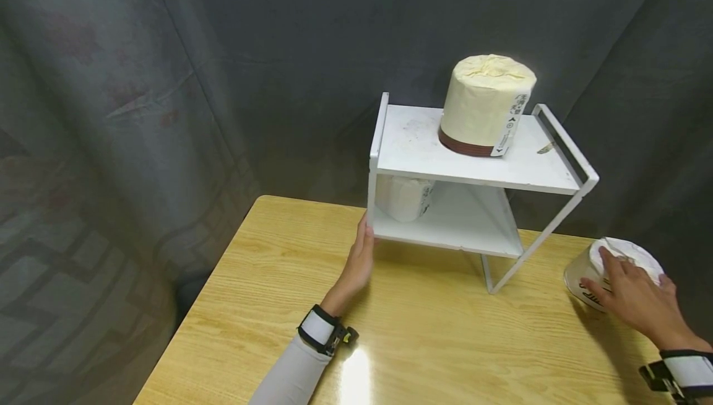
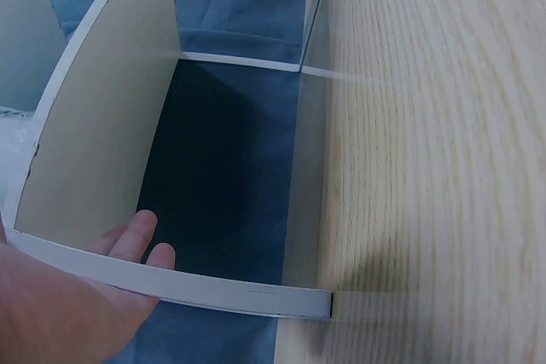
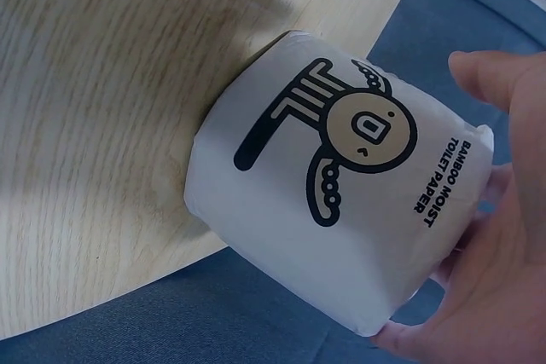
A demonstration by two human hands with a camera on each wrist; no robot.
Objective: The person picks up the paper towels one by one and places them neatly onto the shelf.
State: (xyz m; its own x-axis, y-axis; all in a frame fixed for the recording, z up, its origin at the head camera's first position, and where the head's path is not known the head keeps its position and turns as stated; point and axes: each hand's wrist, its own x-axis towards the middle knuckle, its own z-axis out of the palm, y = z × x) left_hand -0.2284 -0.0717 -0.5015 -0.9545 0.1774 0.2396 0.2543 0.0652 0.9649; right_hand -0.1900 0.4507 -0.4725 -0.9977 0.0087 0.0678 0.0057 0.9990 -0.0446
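A white two-tier shelf (image 1: pixel 473 163) stands on the wooden table (image 1: pixel 423 330). A cream toilet roll (image 1: pixel 486 105) stands upright on its top tier. A white wrapped roll (image 1: pixel 404 197) sits on the lower tier. My left hand (image 1: pixel 364 235) rests flat against the left edge of the lower tier, fingers straight; the left wrist view shows my fingertips (image 2: pixel 143 229) reaching past the shelf edge (image 2: pixel 222 294). My right hand (image 1: pixel 598 269) grips another white wrapped toilet roll (image 1: pixel 582 269) at the table's right edge. In the right wrist view this roll (image 3: pixel 341 176) bears a cartoon figure, with thumb and fingers of my right hand (image 3: pixel 503 245) curled round it.
A dark curtain (image 1: pixel 278 52) hangs close behind and to both sides of the table. The held roll overhangs the table edge (image 3: pixel 171 270) above blue cloth. Bare tabletop stretches in front of the shelf and to its left.
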